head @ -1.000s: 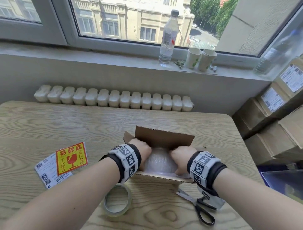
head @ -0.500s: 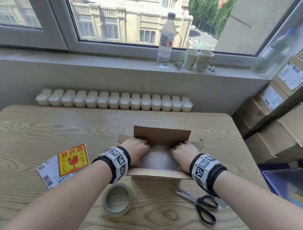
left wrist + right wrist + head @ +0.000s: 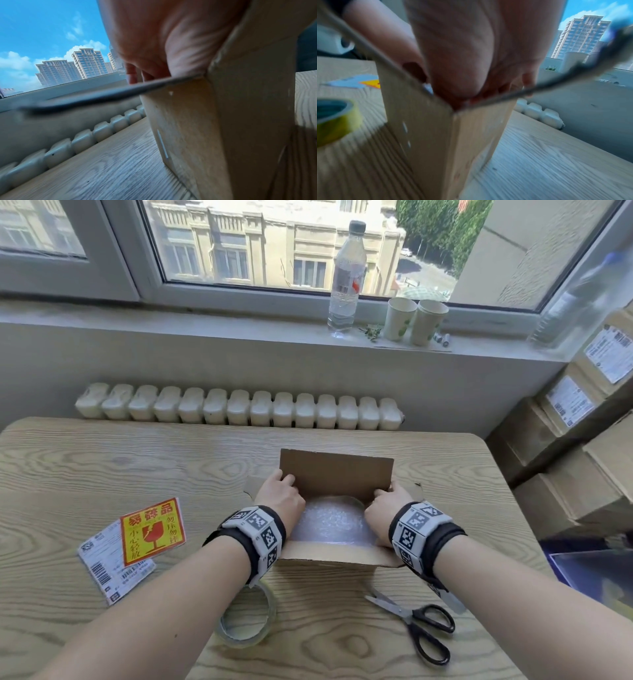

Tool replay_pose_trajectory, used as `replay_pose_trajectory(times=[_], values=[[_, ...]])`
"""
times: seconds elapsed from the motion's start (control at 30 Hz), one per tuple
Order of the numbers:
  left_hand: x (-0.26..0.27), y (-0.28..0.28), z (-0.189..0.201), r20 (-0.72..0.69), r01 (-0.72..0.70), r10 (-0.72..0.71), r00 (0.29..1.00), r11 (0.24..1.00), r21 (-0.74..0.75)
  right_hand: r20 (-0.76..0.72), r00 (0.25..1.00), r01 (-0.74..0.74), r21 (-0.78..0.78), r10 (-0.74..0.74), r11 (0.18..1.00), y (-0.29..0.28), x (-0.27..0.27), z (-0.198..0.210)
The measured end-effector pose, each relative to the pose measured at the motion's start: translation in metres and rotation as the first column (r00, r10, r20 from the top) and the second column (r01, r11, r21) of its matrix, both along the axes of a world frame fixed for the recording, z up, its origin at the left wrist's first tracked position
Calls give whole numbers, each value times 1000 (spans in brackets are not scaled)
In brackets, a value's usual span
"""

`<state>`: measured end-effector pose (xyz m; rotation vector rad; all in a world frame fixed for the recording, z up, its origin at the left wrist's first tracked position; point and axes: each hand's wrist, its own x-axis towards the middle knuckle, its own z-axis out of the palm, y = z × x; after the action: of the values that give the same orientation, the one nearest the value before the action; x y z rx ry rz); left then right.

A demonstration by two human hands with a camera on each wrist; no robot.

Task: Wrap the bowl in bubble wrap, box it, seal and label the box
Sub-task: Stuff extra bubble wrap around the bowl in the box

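Bowl, apparently boxed, lies between both hands.

two paper cups, perhaps two labels, one scissors

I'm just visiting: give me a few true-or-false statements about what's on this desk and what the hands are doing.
1. The bubble-wrapped bowl sits inside the box. True.
2. The box is taped shut. False: its flaps are open.
3. The tape roll lies on the table, near the left arm. True.
4. The right hand holds the scissors. False: they lie on the table.
5. The red-and-yellow sticker is on the box. False: it lies on the table.
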<state>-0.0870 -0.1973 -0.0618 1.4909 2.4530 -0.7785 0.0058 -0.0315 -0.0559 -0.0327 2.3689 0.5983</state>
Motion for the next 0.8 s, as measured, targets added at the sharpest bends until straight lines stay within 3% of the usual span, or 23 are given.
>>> replay_pose_trajectory(times=[0.2, 0.43, 0.57, 0.67, 0.8], values=[[1, 0, -3, -11, -16, 17, 1000, 1000, 20, -203, 979, -32, -73, 17, 997, 2, 6, -14], [1, -3, -5, 5, -45, 45, 999, 996, 71, -245, 969, -37, -114, 8, 993, 5, 8, -15], [-5, -12, 2, 109, -88, 72, 991, 985, 150, -252, 963, 41, -206, -94, 978, 11, 8, -5], [-10, -18, 14, 213, -195, 125, 969, 917, 348, -328, 909, 136, -349, -257, 927, 15, 9, 10], [-14, -26, 26, 208, -268, 179, 961, 776, 571, -465, 785, 179, -463, -409, 868, 20, 13, 30]])
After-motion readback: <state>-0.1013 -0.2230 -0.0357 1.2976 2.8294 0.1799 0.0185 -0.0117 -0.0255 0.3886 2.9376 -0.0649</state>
